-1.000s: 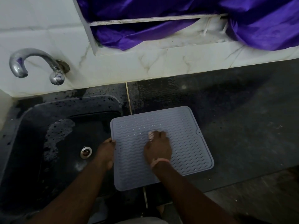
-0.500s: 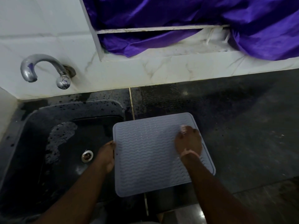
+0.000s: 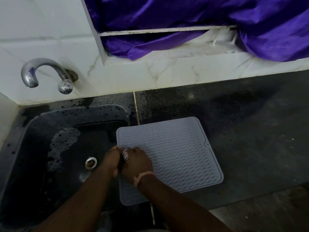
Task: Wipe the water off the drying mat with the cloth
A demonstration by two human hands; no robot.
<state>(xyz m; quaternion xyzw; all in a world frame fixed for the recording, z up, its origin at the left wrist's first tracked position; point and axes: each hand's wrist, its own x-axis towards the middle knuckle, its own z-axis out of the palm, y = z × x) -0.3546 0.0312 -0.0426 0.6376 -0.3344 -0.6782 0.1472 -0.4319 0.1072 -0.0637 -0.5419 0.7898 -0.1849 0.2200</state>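
A grey ribbed drying mat [image 3: 175, 151] lies on the dark counter, its left side hanging over the sink. My right hand [image 3: 137, 164] presses a small pale cloth [image 3: 125, 154] onto the mat's left edge; only a bit of the cloth shows past my fingers. My left hand [image 3: 111, 160] grips the mat's left edge right beside it, the two hands touching.
A dark sink [image 3: 50, 156] with a drain [image 3: 90, 162] and a patch of foam sits on the left. A chrome tap [image 3: 48, 74] sticks out of the white tiled wall. Purple fabric [image 3: 200, 19] hangs over the window ledge. Dark counter [image 3: 259, 131] extends right.
My right hand has swept the cloth from the mat's right side across to its left edge, ending against my left hand. The left hand stays on the mat's edge.
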